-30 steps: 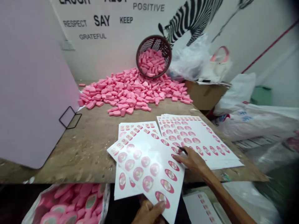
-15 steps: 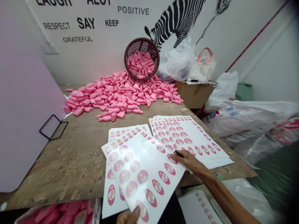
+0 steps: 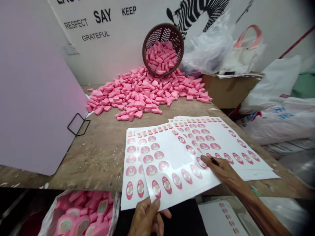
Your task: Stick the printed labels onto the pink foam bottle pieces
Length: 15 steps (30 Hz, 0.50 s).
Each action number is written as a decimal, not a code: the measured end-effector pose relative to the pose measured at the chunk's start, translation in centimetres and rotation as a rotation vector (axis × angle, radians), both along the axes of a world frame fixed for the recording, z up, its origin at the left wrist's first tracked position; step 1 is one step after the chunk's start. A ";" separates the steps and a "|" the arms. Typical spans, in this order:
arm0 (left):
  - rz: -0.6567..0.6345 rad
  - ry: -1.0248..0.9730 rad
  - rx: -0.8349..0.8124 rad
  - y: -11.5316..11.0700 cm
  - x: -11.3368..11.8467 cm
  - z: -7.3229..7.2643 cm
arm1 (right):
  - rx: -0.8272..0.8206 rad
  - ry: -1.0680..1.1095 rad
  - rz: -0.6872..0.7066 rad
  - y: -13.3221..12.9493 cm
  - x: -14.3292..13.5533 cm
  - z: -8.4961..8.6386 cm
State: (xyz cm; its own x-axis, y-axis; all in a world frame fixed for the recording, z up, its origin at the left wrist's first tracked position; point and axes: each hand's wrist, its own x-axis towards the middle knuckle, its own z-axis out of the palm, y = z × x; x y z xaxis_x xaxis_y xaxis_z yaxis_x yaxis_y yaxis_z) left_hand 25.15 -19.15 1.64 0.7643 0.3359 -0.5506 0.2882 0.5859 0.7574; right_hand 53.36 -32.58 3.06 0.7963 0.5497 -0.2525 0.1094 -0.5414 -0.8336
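Observation:
A white sheet of pink oval and dome-shaped stickers (image 3: 176,154) lies slanted near the table's front edge, held at both sides. My left hand (image 3: 147,216) pinches its lower left corner, thumb on top. At its right edge my right hand (image 3: 220,168) is closed on the sheet, with a small black object (image 3: 214,161) showing between the fingers; its kind is unclear. Beneath and to the left, another sticker sheet (image 3: 126,196) overhangs the table edge. A fanned stack of sticker sheets (image 3: 256,172) lies to the right, partly behind my right hand.
Pink bottle-shaped pieces (image 3: 137,88) are heaped at the back, beside a tipped brown basket (image 3: 180,54). A lined box of pink pieces (image 3: 83,216) stands below the front edge. A pink board (image 3: 36,98) rises at left; a carton (image 3: 221,91) and sacks (image 3: 270,124) are at right.
The held sheet has turned from a strong tilt to nearly square with the sheet beneath. My left hand has come further into view. The whole view has shifted.

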 end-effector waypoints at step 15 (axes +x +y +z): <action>0.284 0.220 0.281 2.4 -1.8 2.1 | -0.031 -0.093 0.195 3.9 -2.7 1.2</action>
